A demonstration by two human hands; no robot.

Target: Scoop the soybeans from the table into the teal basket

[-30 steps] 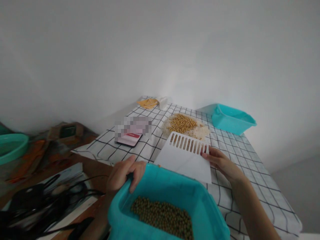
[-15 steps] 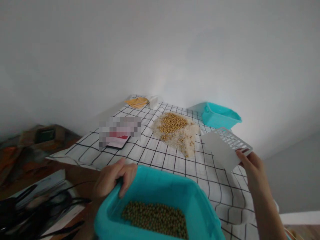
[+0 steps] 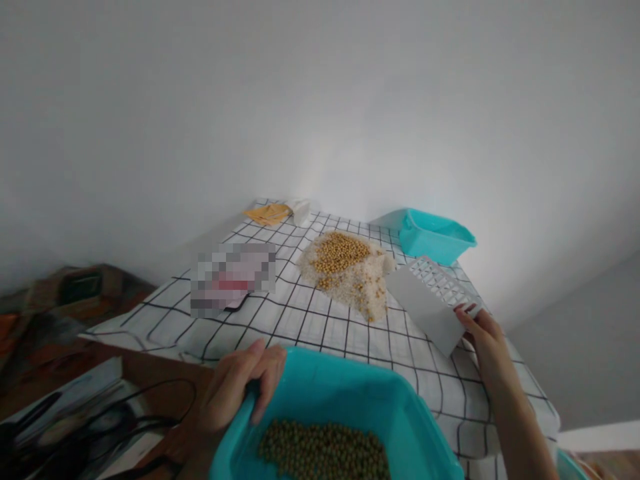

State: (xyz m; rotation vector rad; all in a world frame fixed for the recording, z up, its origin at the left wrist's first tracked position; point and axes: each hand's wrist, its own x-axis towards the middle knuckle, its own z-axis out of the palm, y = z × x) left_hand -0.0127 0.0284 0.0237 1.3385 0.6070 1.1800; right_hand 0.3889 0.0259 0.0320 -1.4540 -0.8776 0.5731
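My left hand [image 3: 235, 393] grips the near-left rim of a teal plastic tub [image 3: 345, 400] that holds green beans [image 3: 325, 450], fingers hooked over the edge. To the right, my right hand [image 3: 483, 333] holds a white slotted scoop [image 3: 433, 300] by its near corner, just above the checked tablecloth [image 3: 310, 323]. Left of the scoop, a pile of yellow soybeans mixed with white rice [image 3: 350, 270] lies on the cloth.
A second teal tub [image 3: 433, 235] stands at the table's far right. A phone [image 3: 233, 283] lies left of the pile. Yellow packets [image 3: 267, 213] and a small white object [image 3: 301, 212] sit at the far edge by the wall. Black cables [image 3: 75, 433] lie at lower left.
My right hand swung the scoop from in front of the pile over to the table's right side. The view shifted left. My left hand kept its grip on the tub.
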